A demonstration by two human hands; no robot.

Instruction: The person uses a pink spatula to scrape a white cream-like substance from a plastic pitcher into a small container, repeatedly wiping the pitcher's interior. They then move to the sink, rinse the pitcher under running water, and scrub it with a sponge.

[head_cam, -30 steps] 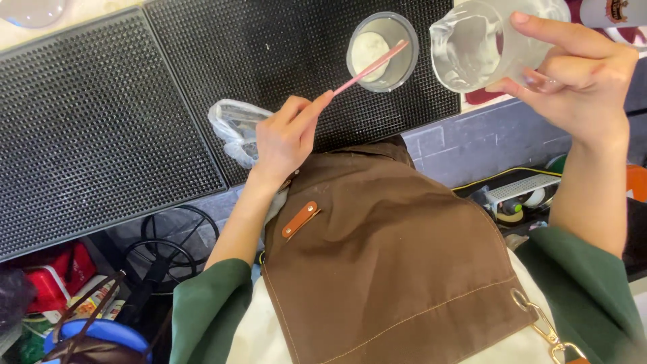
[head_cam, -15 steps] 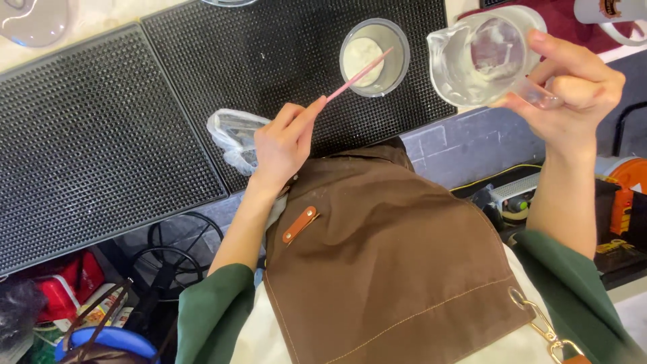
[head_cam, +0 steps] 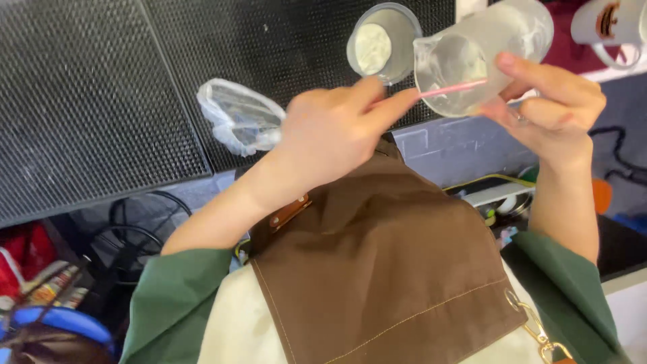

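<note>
Left grip [head_cam: 330,128] pinching pink stick [head_cam: 448,89], tip inside tilted clear pitcher [head_cam: 482,54] clasped by right grip [head_cam: 549,108].

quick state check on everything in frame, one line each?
left hand: pinching the pink stick, reaching toward the jug
right hand: gripping the clear jug
clear jug: off the counter, tilted on its side, mouth toward the camera
pink stick: tip inside the jug mouth
plastic cup: upright on the mat, white contents inside
crumpled plastic wrap: lying loose on the black mat
</note>
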